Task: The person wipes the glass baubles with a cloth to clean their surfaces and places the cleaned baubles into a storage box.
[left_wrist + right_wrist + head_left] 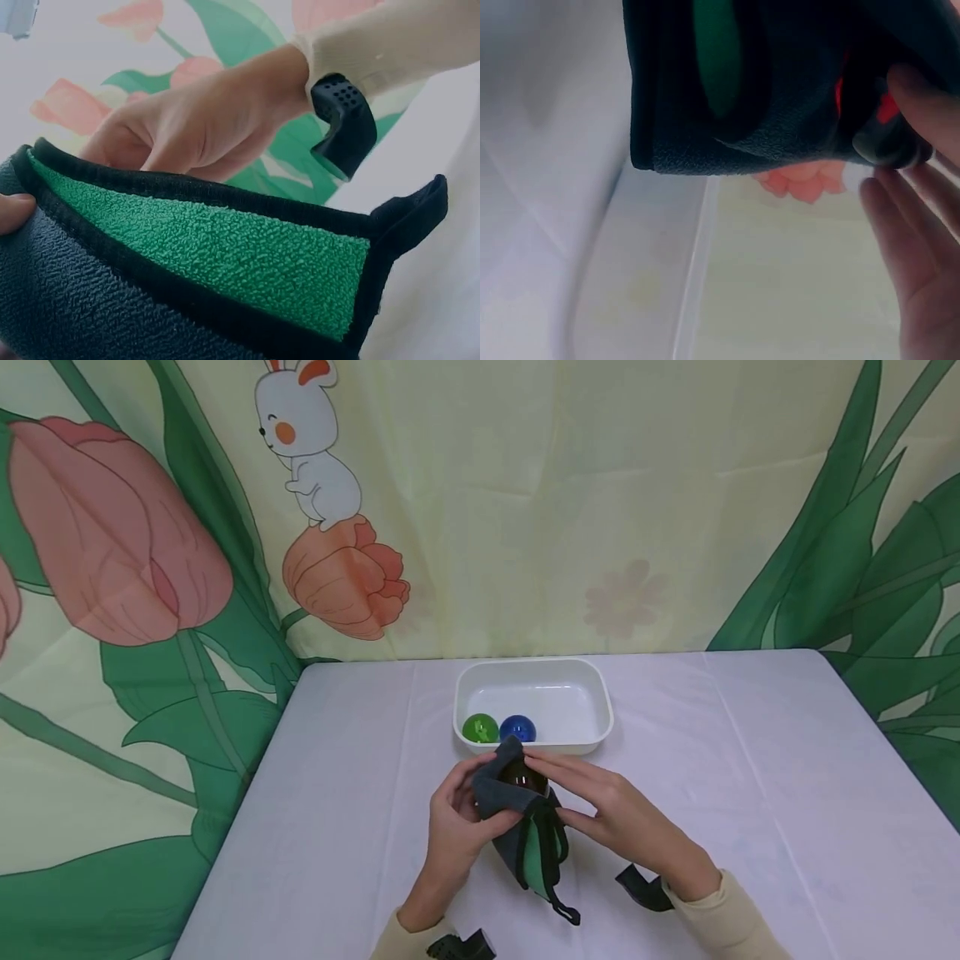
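Note:
A dark, glossy ball sits partly wrapped in a two-sided towel, slate blue on one face and green on the other, with black edging and a hanging loop. My left hand grips the towel, its thumb in front and fingers behind. From the other side my right hand holds the ball between fingertips and thumb, close against the cloth. The left wrist view shows the green lining between folded edges. In the right wrist view, red patches show on the dark ball; cloth hides most of it.
Just beyond the hands stands a white rectangular tray. A green ball and a blue ball lie at its near left side. A white cloth covers the table, and a printed curtain hangs behind it.

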A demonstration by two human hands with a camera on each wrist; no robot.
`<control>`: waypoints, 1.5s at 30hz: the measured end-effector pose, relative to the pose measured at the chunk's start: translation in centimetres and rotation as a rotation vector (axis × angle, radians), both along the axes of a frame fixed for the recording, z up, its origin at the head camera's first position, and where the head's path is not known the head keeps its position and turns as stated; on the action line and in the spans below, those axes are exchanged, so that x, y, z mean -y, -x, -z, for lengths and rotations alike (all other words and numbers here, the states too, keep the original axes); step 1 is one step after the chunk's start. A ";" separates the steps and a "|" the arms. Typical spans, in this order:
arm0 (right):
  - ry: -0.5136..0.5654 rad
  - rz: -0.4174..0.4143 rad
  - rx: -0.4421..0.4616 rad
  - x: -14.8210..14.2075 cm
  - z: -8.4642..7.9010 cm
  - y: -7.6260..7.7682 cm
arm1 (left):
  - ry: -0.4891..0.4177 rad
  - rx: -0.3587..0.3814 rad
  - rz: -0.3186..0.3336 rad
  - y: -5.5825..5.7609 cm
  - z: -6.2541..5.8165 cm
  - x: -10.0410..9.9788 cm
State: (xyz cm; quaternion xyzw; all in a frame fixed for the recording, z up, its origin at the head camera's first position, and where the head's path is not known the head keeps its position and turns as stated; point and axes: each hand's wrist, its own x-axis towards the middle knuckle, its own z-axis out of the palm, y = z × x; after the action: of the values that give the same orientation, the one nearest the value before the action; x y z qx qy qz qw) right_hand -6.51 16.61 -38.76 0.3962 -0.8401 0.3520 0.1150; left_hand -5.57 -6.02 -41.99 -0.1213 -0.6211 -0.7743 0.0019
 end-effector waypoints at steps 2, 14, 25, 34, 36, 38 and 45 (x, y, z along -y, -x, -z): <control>-0.008 -0.020 -0.022 0.1 0.1 0.1 | -0.007 0.006 -0.002 -0.1 0.0 0.0; 0.024 -0.012 0.006 0.5 0.2 -0.2 | 0.022 0.043 -0.049 -0.1 0.1 -0.2; 0.113 0.039 0.041 0.6 0.1 -0.5 | 0.025 0.035 -0.006 0.1 0.2 -0.3; -0.051 0.039 -0.012 0.0 -0.2 -0.3 | 0.006 0.051 -0.070 -0.1 0.4 -0.6; -0.046 0.024 -0.030 0.0 -0.2 -0.3 | 0.001 0.057 -0.072 -0.1 0.5 -0.6; -0.005 -0.004 -0.044 0.1 -0.2 -0.2 | -0.003 0.057 -0.072 -0.1 0.6 -0.5; 0.120 -0.042 -0.020 0.3 -0.3 -0.1 | -0.009 0.034 -0.052 -0.1 0.3 -0.3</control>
State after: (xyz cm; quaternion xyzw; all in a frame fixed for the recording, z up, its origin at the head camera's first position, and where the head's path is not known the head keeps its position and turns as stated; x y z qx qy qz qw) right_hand -6.42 16.34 -38.48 0.4095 -0.8079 0.4003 0.1396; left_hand -5.44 -5.69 -42.33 -0.0918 -0.6204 -0.7788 0.0121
